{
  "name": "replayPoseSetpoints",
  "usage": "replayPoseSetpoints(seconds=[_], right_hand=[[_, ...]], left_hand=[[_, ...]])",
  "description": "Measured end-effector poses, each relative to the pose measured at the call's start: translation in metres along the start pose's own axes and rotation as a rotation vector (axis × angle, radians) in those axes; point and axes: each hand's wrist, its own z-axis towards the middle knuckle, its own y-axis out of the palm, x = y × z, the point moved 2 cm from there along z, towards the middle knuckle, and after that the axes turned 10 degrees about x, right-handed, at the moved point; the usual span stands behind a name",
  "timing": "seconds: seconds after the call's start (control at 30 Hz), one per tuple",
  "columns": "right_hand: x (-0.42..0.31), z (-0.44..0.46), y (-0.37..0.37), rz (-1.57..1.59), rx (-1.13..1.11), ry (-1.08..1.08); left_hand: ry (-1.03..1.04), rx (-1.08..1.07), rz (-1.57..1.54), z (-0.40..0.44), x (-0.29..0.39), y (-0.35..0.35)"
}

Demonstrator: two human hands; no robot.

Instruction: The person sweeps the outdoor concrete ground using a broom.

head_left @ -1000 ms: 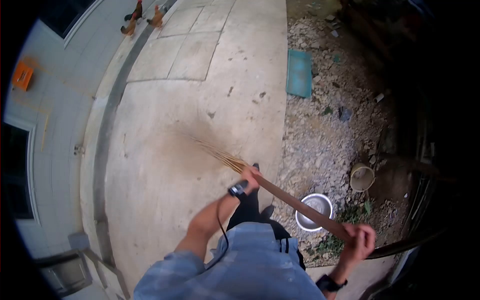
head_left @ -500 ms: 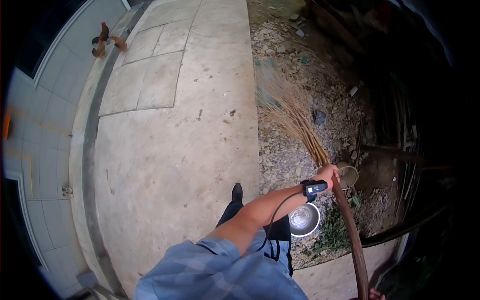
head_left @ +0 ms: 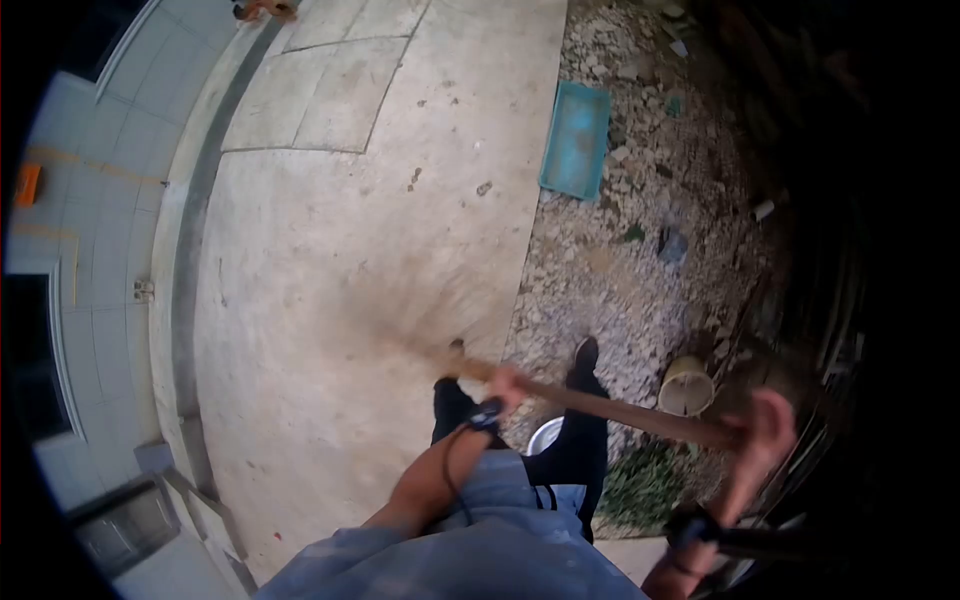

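Note:
A twig broom (head_left: 610,406) lies slantwise across the front of my body. Its long brown wooden handle runs from lower right to upper left. The bristle end is smeared by motion over the concrete, left of my feet. My left hand (head_left: 508,390) is closed around the handle near the bristles, with a black device strapped on that wrist. At the handle's far end is my right hand (head_left: 765,435), blurred, its palm and thumb against the wood and some fingers raised. A dark band circles the right wrist.
A concrete path (head_left: 330,240) borders rubble ground (head_left: 640,240). On the rubble are a blue-green tray (head_left: 574,140), a pale bucket (head_left: 687,387) and green leaves (head_left: 645,490). A metal basin (head_left: 544,436) shows partly behind my leg. Chickens (head_left: 265,9) stand far left by the tiled wall.
The broom has swung left from over the rubble to over the concrete, its bristles uncovering the tray. My left hand moved left; my right hand came up into view. One foot now stands on the rubble.

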Motion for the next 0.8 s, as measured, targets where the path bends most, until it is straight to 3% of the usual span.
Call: replayPoseSetpoints(seconds=[0.07, 0.1, 0.2, 0.27, 0.33, 0.37, 0.43, 0.47, 0.5, 0.53, 0.6, 0.63, 0.67, 0.7, 0.77, 0.8], right_hand=[[0.074, 0.032, 0.081, 0.219, -0.45, 0.033], [0.099, 0.034, 0.113, 0.16, -0.653, 0.026], [0.138, 0.049, 0.114, 0.27, -0.783, 0.088], [0.142, 0.086, 0.088, 0.351, -0.692, 0.169], [0.153, 0.132, 0.049, 0.346, -0.577, 0.21], [0.16, 0.158, 0.026, 0.342, -0.515, 0.136], [0.15, 0.201, -0.027, 0.33, -0.373, 0.022], [0.147, 0.22, -0.055, 0.315, -0.271, 0.027], [0.15, 0.241, -0.088, 0.307, -0.211, -0.088], [0.142, 0.249, -0.118, 0.308, -0.161, -0.155], [0.127, 0.26, -0.172, 0.343, -0.058, -0.238], [0.12, 0.26, -0.196, 0.371, 0.009, -0.25], [0.101, 0.25, -0.211, 0.44, 0.037, -0.3], [0.09, 0.243, -0.228, 0.422, 0.039, -0.345], [0.037, 0.194, -0.219, 0.462, 0.084, -0.505], [0.026, 0.179, -0.216, 0.439, 0.063, -0.539]], left_hand=[[-0.301, 0.136, 0.012, -0.039, -0.072, -0.028], [-0.507, 0.237, -0.089, -0.064, -0.106, -0.037], [-0.826, 0.543, -0.212, -0.14, -0.134, -0.041], [-0.858, 0.714, -0.235, -0.165, -0.109, -0.016], [-0.866, 0.934, -0.673, -0.157, -0.069, 0.035], [-0.965, 1.176, -1.312, -0.124, -0.007, 0.061], [-1.016, 1.057, -1.482, -0.088, 0.04, 0.107], [-1.108, 1.019, -1.399, -0.07, 0.061, 0.132], [-1.205, 0.937, -1.529, -0.056, 0.059, 0.164], [-1.242, 0.973, -1.427, -0.037, 0.078, 0.19], [-1.166, 0.779, -1.576, -0.001, 0.134, 0.222], [-1.193, 0.611, -1.656, 0.014, 0.129, 0.25], [-1.232, 0.661, -1.532, 0.031, 0.165, 0.255], [-1.164, 0.548, -1.514, 0.047, 0.168, 0.272], [-1.164, 0.312, -1.421, 0.077, 0.188, 0.283], [-1.157, 0.303, -1.417, 0.09, 0.189, 0.288]])
